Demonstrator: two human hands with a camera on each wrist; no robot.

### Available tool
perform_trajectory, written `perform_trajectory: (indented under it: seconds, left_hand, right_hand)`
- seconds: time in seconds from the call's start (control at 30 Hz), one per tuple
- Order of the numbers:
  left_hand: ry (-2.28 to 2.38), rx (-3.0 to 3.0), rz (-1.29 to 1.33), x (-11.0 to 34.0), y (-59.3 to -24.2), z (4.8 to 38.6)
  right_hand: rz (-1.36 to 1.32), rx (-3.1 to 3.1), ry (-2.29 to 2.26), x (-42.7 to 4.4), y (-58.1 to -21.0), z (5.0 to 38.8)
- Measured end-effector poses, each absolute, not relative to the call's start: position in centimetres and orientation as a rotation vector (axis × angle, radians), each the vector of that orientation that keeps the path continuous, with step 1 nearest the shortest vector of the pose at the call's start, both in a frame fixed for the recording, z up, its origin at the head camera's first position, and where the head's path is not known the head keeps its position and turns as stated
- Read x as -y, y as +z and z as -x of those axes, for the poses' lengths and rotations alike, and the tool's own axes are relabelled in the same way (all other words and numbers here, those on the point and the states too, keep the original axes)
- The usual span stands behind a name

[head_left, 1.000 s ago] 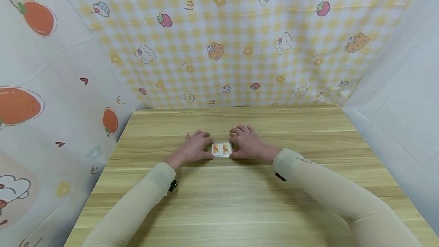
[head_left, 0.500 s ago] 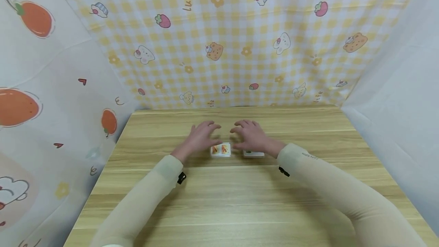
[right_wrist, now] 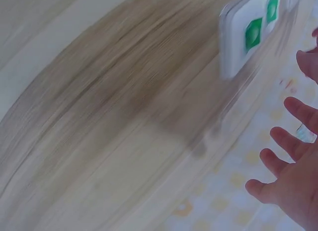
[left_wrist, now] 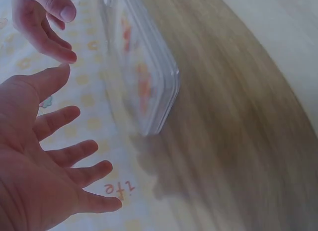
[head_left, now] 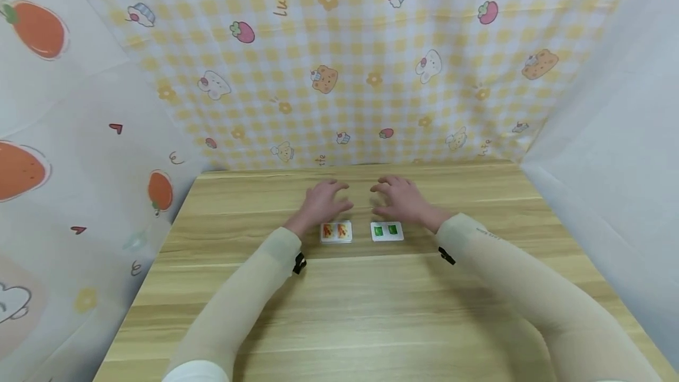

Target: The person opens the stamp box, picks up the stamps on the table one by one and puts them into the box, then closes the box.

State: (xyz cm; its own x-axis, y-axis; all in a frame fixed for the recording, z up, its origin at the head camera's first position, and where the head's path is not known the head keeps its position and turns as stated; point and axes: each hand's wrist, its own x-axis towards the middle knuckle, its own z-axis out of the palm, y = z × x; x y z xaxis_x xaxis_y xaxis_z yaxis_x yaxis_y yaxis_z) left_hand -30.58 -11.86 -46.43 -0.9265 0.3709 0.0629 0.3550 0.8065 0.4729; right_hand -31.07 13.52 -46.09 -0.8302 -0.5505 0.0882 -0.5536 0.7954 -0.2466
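Note:
Two small flat clear cases lie side by side on the wooden table. The left case [head_left: 336,232] shows two orange-and-red pictures; in the left wrist view this case [left_wrist: 149,77] has a layered, transparent edge. The right case [head_left: 386,231] is white with two green squares, and the right wrist view shows the same case [right_wrist: 248,35] close up. My left hand [head_left: 322,201] hovers just behind the left case, fingers spread, holding nothing. Behind the right case my right hand [head_left: 403,199] is likewise raised with fingers spread and nothing in them. Neither hand touches a case.
The wooden table [head_left: 361,305] runs back to a yellow checked cloth [head_left: 361,105]. White cloth with fruit prints [head_left: 106,193] hangs at the left, and plain white cloth [head_left: 599,134] at the right. Both sleeves carry dark straps at the wrists.
Both hands have left the orange-pictured case, risen and moved back towards the cloth. The green-squared case, hidden earlier under the right hand, is now in full view.

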Motion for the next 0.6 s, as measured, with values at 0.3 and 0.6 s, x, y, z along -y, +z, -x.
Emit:
perform_trajectory:
  seconds: [0.3, 0.6]
  left_hand:
    - [0.774, -2.910, -0.499, 10.7, -47.2, 31.4]
    - [0.678, -2.888, -0.542, 9.0, -48.2, 32.3]
  right_hand:
    - [-0.788, 3.046, 0.456, -15.8, -46.9, 32.4]
    - [-0.692, 3.099, 0.504, -18.2, -47.8, 32.9]
